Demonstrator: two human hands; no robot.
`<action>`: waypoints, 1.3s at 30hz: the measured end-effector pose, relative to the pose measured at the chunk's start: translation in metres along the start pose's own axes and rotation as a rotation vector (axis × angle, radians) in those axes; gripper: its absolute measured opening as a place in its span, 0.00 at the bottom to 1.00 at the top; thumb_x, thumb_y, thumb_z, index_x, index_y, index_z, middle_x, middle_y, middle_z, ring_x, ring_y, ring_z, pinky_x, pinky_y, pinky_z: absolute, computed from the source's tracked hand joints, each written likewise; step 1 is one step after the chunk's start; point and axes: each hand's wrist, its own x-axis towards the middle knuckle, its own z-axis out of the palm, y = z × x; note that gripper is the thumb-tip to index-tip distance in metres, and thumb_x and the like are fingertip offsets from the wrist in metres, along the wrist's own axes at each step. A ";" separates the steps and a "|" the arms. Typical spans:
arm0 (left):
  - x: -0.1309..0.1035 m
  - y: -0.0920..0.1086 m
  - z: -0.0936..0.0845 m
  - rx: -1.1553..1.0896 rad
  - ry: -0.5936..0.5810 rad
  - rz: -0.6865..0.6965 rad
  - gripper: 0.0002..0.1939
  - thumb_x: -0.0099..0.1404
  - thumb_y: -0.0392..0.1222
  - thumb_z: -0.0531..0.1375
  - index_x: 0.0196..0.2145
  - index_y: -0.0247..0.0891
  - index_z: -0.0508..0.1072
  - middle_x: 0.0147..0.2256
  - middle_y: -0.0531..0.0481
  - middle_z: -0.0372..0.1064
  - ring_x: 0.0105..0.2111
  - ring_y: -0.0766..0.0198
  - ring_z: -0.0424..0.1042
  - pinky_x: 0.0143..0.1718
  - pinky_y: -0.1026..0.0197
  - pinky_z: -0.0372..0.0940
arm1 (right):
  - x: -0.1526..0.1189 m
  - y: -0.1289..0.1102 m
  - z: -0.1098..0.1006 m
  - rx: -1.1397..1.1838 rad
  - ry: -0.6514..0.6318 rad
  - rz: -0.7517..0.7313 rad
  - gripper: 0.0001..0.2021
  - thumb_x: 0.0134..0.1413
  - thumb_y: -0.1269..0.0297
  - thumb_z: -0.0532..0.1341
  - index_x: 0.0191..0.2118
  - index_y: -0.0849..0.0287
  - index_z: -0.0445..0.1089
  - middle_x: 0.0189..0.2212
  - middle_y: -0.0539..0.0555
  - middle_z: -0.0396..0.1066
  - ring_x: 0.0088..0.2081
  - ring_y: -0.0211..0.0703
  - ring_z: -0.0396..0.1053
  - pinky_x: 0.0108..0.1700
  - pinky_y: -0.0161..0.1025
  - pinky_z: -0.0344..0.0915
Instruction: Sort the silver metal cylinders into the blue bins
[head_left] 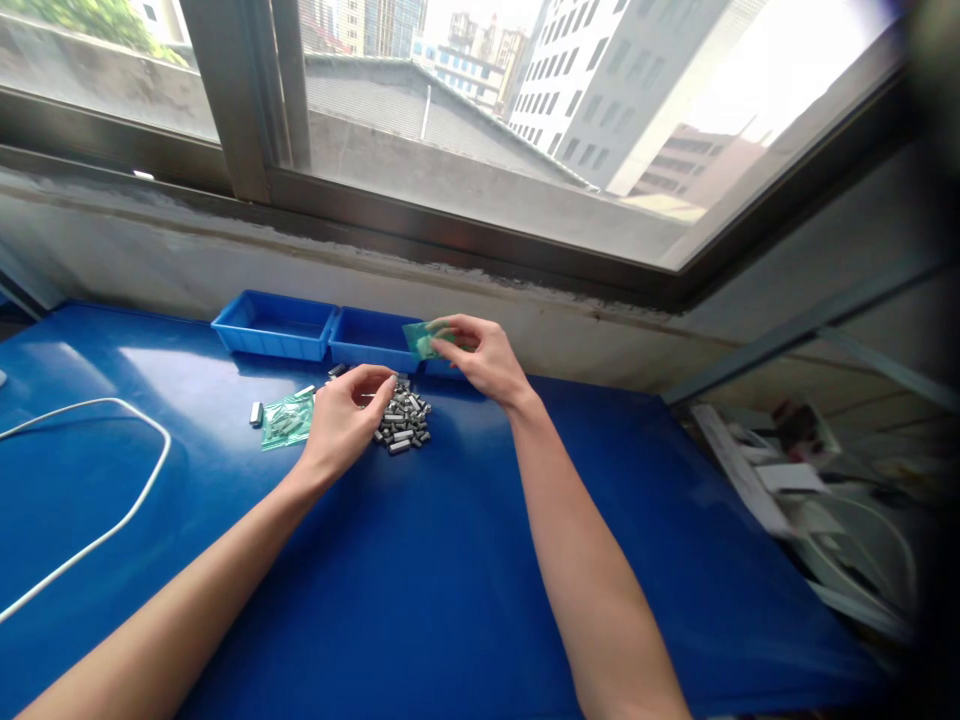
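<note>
My right hand (pixel 484 360) is closed on a small green translucent plastic bag (pixel 417 341), raised over the front of the blue bins. What the bag contains is hard to make out. Lower and to the left, my left hand (pixel 346 415) has thumb and fingertips pinched together beside a pile of small metal and black cylindrical parts (pixel 405 412). Whatever is between those fingertips is too small to name. Just left of that hand, another green bag (pixel 286 422) with small pieces in it lies flat. One loose part (pixel 256 413) rests by its corner.
Along the wall stand a blue bin (pixel 274 340) and a second blue bin (pixel 367 352); a third is mostly hidden behind my right hand. A white cable (pixel 161 440) loops across the blue tabletop (pixel 420 600). Cluttered items and a metal frame are at right.
</note>
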 end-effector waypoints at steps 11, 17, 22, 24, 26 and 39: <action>-0.007 -0.008 0.008 0.260 -0.195 0.270 0.09 0.68 0.43 0.58 0.40 0.40 0.78 0.36 0.50 0.77 0.35 0.62 0.75 0.38 0.61 0.68 | -0.011 0.023 -0.005 -0.966 0.200 0.278 0.18 0.66 0.63 0.52 0.48 0.59 0.77 0.42 0.64 0.77 0.50 0.60 0.66 0.50 0.51 0.62; -0.005 -0.008 0.007 0.289 -0.188 0.282 0.09 0.68 0.42 0.58 0.40 0.40 0.77 0.36 0.51 0.77 0.35 0.62 0.75 0.38 0.61 0.67 | -0.009 0.025 0.001 -0.961 0.199 0.310 0.23 0.68 0.57 0.47 0.45 0.59 0.79 0.44 0.65 0.77 0.49 0.60 0.67 0.49 0.52 0.62; -0.007 -0.007 0.006 0.357 -0.242 0.326 0.08 0.69 0.41 0.57 0.40 0.39 0.76 0.37 0.48 0.76 0.36 0.60 0.74 0.40 0.59 0.67 | -0.008 0.036 -0.009 -0.883 0.301 0.252 0.16 0.62 0.65 0.54 0.45 0.59 0.79 0.45 0.61 0.77 0.48 0.55 0.68 0.51 0.49 0.62; -0.008 -0.006 0.006 0.393 -0.272 0.349 0.09 0.69 0.40 0.56 0.41 0.39 0.76 0.38 0.47 0.76 0.38 0.59 0.74 0.41 0.58 0.67 | -0.006 0.038 -0.011 -0.820 0.364 0.174 0.15 0.60 0.65 0.56 0.43 0.60 0.80 0.44 0.61 0.78 0.47 0.54 0.69 0.51 0.47 0.62; -0.009 -0.005 0.006 0.422 -0.277 0.356 0.10 0.70 0.40 0.55 0.41 0.39 0.76 0.39 0.46 0.76 0.38 0.59 0.74 0.42 0.58 0.67 | -0.004 0.037 -0.011 -0.758 0.423 0.105 0.14 0.59 0.64 0.56 0.39 0.60 0.80 0.40 0.61 0.78 0.44 0.53 0.70 0.50 0.46 0.63; 0.011 0.013 -0.070 1.128 -0.262 -0.051 0.32 0.59 0.49 0.55 0.62 0.53 0.64 0.53 0.37 0.64 0.52 0.33 0.63 0.46 0.33 0.62 | -0.008 -0.011 0.016 -0.239 -0.412 0.015 0.12 0.58 0.59 0.62 0.44 0.58 0.78 0.30 0.51 0.77 0.31 0.38 0.71 0.34 0.33 0.62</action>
